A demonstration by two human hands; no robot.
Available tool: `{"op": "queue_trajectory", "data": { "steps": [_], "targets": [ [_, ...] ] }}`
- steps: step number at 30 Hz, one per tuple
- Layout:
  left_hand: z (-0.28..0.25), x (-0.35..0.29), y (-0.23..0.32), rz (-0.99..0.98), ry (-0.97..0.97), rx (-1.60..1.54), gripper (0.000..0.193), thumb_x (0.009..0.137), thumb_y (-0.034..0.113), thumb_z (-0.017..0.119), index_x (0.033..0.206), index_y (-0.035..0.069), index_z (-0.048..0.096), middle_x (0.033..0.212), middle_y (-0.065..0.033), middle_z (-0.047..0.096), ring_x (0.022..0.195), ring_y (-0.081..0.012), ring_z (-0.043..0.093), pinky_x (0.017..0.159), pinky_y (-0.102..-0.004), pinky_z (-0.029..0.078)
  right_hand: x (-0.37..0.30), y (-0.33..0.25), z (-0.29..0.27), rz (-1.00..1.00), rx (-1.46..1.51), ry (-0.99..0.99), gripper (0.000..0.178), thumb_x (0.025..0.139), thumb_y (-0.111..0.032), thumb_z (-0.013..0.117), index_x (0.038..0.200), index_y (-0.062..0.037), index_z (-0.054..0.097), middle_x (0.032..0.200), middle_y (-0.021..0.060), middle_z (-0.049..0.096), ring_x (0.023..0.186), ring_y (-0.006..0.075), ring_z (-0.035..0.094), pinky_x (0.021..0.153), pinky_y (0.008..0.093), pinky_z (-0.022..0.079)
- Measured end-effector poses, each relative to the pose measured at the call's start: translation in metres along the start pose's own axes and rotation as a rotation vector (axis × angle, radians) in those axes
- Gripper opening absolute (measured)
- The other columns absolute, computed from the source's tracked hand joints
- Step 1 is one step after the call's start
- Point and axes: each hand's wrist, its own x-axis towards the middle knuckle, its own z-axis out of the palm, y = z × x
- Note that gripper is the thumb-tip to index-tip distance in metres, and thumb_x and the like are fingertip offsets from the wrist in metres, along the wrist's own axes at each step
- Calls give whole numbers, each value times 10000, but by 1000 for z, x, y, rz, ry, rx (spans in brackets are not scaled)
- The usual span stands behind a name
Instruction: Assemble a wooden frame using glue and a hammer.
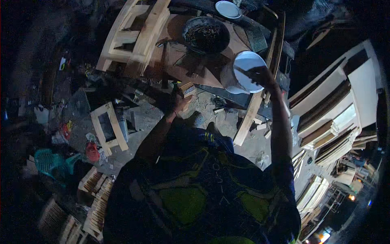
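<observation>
My left hand [179,101] is closed around a short piece of wood [188,88], held low in front of me at the near edge of the work table. My right hand [261,77] reaches over the mouth of a white bucket [239,88] on the right of the table. Its fingers are dark and partly bent inside the rim; whether they hold anything is too dim to see. Left of the bucket, a hammer [164,61] lies near the wooden frame. A black round basin [206,35] full of nail-like pieces stands behind.
A ladder-like wooden frame [134,36] rests at the table's left. A white lid [228,9] lies at the back. On the floor are a small wooden frame [118,126], a plank [248,120], a red container [92,151] and a green plastic chair [50,162]. Wooden panels [341,97] lean at right.
</observation>
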Motion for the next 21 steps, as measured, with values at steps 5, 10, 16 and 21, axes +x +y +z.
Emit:
{"op": "queue_trajectory", "data": {
  "steps": [5, 10, 16, 21],
  "targets": [
    [0, 3, 3, -23, 10, 77, 581, 780, 256, 859, 1242, 42, 579, 1214, -121, 632, 1145, -255, 604, 985, -399, 478, -91, -53, -4, -90, 22, 164, 277, 965, -85, 582, 1197, -15, 716, 918, 68, 750, 687, 106, 660, 533, 253, 496],
    [1, 11, -29, 140, 137, 100, 805, 698, 308, 916, 1306, 13, 479, 1194, -163, 623, 1112, -308, 618, 967, -424, 487, -118, -60, 99, -209, 515, 54, 308, 932, -27, 609, 1233, -2, 669, 1054, 63, 726, 840, 110, 657, 691, 270, 529],
    [0, 9, -1, 125, 120, 45, 753, 735, 296, 892, 1286, 0, 474, 1200, -139, 635, 1103, -290, 631, 947, -407, 498, -85, -56, 237, -244, 133, 217, 372, 867, 11, 611, 1234, -20, 664, 1065, 155, 726, 920, 278, 692, 771, 337, 536],
    [-6, 3, 8, 293, 105, 217, 716, 768, 326, 866, 1284, 5, 488, 1218, -152, 628, 1096, -276, 629, 951, -422, 500, -65, -51, 279, -407, -272, 450, 260, 880, -110, 590, 1109, -99, 714, 972, 167, 700, 850, 375, 665, 762, 402, 523]
  ]
}}
